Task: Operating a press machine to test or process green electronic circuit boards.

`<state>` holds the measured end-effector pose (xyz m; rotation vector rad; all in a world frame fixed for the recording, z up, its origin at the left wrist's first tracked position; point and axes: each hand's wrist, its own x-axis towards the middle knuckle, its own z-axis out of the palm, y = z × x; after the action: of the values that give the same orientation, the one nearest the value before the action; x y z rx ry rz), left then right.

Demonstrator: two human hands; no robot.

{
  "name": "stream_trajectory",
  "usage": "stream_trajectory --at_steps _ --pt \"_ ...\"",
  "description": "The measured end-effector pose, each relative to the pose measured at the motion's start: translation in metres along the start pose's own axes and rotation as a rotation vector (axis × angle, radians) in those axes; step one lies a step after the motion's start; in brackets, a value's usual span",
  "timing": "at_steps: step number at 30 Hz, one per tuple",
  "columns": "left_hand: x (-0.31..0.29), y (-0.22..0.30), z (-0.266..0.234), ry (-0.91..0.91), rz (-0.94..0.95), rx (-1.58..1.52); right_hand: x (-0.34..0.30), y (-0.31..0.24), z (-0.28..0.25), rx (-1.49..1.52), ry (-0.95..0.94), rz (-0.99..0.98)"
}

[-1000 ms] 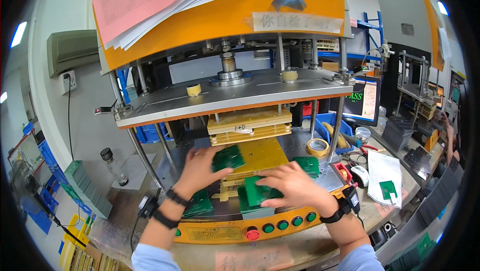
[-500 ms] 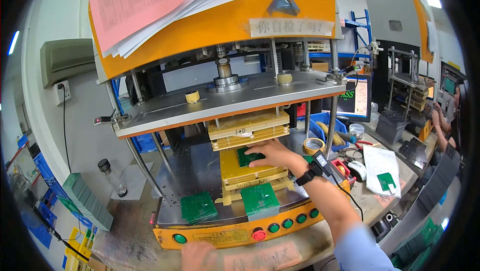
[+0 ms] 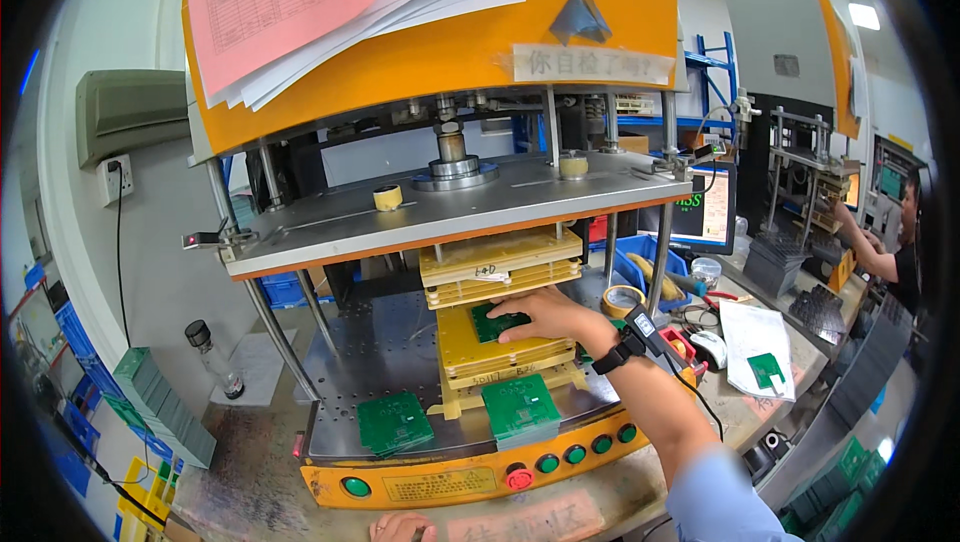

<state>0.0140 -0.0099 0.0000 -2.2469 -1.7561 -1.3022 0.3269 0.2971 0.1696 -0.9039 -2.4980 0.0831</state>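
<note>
The right hand (image 3: 540, 317) reaches in from the near right over a green circuit board (image 3: 488, 324), which lies flat on the yellow lower fixture (image 3: 455, 342) at the middle of the press. Its thumb is spread away from the fingers; the fingertips rest over the board and cover its right part. A black wristband (image 3: 620, 350) with a small device and a cable circles that wrist. The left hand (image 3: 402, 527) is at the near edge of the scene, just before the press, with only the fingers showing; I cannot tell whether it holds anything.

Above the board, and apart from it, hangs the pale yellow upper fixture (image 3: 500, 267), fixed beneath the wide metal plate (image 3: 560, 200). On the press bed (image 3: 335, 382) near the lower fixture sit two piles of green boards: the left pile (image 3: 393, 422) fanned slightly, the right pile (image 3: 521, 407) just in front of the fixture. Along the yellow front panel (image 3: 440, 485) are a red button (image 3: 519, 477) and several green ones.

To the right, a tape roll (image 3: 623, 300) stands near a blue bin (image 3: 650, 264). Further right on the table (image 3: 240, 472), another green board (image 3: 767, 370) lies on a white sheet (image 3: 750, 327).
</note>
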Motion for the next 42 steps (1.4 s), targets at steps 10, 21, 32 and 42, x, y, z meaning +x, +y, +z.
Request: stream_trajectory --at_steps 10,21,32,42 --pt "0.007 0.004 -0.006 -0.010 0.003 -0.065 0.004 -0.004 -0.005 -0.003 -0.021 0.008" --pt "0.001 -0.008 -0.010 0.141 -0.117 0.273 -0.089 -0.143 0.001 -0.204 0.168 -0.334" --pt "0.117 0.034 -0.065 -0.060 0.079 0.413 -0.114 -0.159 0.008 -0.127 0.085 -0.334" --pt "0.235 -0.015 -0.025 -0.874 -0.044 0.359 -0.113 -0.156 0.009 -0.135 0.108 -0.336"
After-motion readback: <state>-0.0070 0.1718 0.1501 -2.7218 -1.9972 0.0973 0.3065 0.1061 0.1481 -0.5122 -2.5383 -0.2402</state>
